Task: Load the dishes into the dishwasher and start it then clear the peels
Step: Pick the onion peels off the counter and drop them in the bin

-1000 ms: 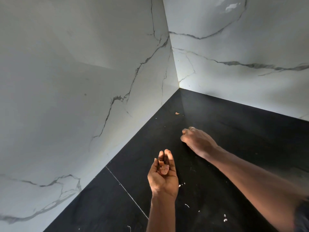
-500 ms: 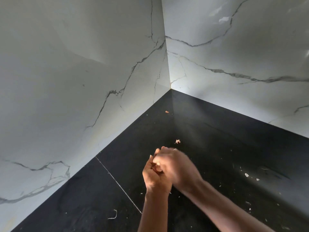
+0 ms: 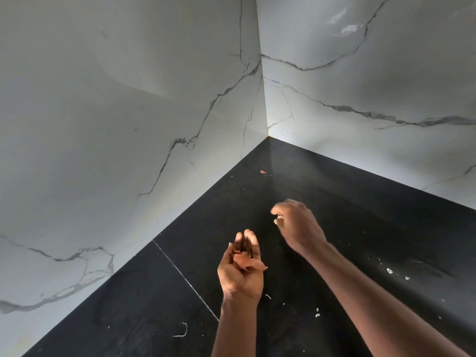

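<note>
Your left hand (image 3: 240,271) sits low in the middle of the frame, palm up and loosely cupped. Its fingers lie close together and point toward the top of the frame, only slightly bent. A small clump of orange peels (image 3: 246,262) lies in that palm, at the base of the fingers. The clump's long axis runs across the hand, from left to lower right. Its thin tip points toward the right of the frame and pokes just past the edge of the palm.

Your right hand (image 3: 300,224) is above and to the right of the left, apart from it and over the black counter (image 3: 347,228). It is back-up, with the fingers bent down and toward the left. The fingertips (image 3: 278,219) are smeared by motion, so you cannot tell whether they pinch anything.

A stray peel (image 3: 262,172) lies on the counter near the far corner, just above the middle of the frame and well apart from both hands. It is too small to judge which way it points.

White scraps (image 3: 389,271) dot the counter at right and lower right, and a thin curled shred (image 3: 182,331) lies at lower left. A pale seam (image 3: 185,279) crosses the counter diagonally, left of your left wrist. Veined marble walls (image 3: 128,124) fill the upper part of the frame and meet in a corner.
</note>
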### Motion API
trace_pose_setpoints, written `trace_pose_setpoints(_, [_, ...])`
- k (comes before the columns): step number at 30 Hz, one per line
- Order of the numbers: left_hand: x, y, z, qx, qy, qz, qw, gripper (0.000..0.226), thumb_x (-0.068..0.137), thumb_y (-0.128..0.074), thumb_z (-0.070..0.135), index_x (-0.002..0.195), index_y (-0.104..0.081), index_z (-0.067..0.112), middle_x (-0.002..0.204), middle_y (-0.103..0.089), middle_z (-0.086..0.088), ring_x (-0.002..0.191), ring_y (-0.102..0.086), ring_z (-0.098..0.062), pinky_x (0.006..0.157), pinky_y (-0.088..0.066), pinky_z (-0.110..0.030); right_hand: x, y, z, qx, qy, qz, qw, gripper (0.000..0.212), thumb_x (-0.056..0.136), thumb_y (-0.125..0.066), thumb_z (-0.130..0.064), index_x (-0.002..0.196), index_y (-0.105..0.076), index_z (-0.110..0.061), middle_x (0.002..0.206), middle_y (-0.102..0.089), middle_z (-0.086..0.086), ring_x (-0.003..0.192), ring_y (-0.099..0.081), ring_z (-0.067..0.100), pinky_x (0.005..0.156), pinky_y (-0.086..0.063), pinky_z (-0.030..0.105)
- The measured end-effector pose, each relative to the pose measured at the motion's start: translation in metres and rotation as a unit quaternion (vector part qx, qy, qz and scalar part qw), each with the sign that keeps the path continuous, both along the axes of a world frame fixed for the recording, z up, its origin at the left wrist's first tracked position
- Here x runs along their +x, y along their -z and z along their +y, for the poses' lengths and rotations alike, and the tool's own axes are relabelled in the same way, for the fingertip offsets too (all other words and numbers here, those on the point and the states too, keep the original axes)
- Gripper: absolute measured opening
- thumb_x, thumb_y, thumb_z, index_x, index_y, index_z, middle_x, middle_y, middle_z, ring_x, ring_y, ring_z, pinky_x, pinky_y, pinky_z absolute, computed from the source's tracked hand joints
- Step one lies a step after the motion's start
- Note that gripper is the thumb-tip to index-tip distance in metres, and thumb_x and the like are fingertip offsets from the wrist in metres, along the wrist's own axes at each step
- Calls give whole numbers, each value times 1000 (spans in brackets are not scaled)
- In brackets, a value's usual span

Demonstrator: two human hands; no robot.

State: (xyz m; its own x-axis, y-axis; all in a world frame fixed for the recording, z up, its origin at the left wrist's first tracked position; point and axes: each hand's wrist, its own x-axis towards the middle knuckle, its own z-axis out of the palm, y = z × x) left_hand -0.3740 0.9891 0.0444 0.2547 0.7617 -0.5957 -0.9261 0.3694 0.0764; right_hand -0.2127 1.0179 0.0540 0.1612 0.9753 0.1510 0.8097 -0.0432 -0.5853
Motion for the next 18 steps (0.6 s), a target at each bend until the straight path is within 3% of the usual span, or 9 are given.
trace_pose_setpoints(3, [-1,-8,-2,-11,-10,-6,1000,35,107,-37,20,98,-66,0,106,-67,-18,95,-67,-27,36,-48,-18,14,25,20,-53,30,-41,997,6,94,-64,-11,94,-70,-12,91,-61,2,79,-62,20,67,-52,33])
trace_pose_setpoints(6, [-2,-9,-1,-10,-2,7,1000,34,106,-39,20,99,-66,0,106,-68,-19,92,-70,-28,37,-49,-19,5,29,34,-61,14,-90,994,11,92,-62,-2,85,-64,-10,86,-56,2,76,-57,20,58,-38,25])
trace_pose_setpoints(10, [-7,-8,4,-20,-12,12,1000,32,105,-41,18,101,-67,-1,107,-68,-19,85,-74,-29,42,-53,-20,-4,26,69,-93,-24,-101,990,17,90,-59,5,94,-67,-9,95,-65,5,87,-64,22,74,-49,28])
trace_pose_setpoints(13, [-10,-1,8,-30,-4,22,999,30,103,-43,18,101,-67,-1,105,-71,-17,87,-75,-29,54,-58,-19,3,25,106,-104,7,-55,993,19,90,-55,0,95,-70,-9,96,-67,10,87,-64,28,73,-50,33])
trace_pose_setpoints(15, [-15,2,14,-44,13,29,999,28,101,-46,18,101,-69,1,104,-73,-17,88,-75,-28,66,-54,-14,12,18,132,-93,22,-38,995,19,91,-52,-3,99,-69,-9,99,-67,10,90,-64,31,73,-51,35])
trace_pose_setpoints(18, [-24,6,29,-76,19,68,995,31,100,-48,18,95,-72,-3,103,-74,-19,93,-74,-30,79,-56,-16,22,10,169,-72,67,-5,995,16,83,-49,-6,89,-62,-13,82,-63,1,78,-65,26,65,-46,35])
